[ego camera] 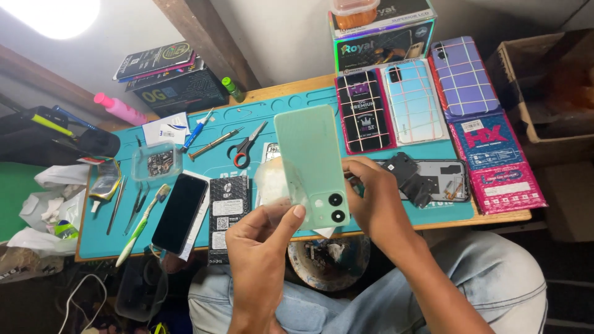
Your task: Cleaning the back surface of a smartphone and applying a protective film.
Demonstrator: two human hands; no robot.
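Teal repair mat (427, 148) underlies our work. Right hand (371, 198) clamps the green back cover (309, 164); left hand (263, 238) fingertips pinch its clear film (272, 185); we judge slow, even peeling best.

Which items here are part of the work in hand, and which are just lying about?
In hand: green phone back cover, held by left hand and right hand; clear film at the left fingers.

Lying about: scissors, toothbrush, black phone, opened phone frame, pink bottle.
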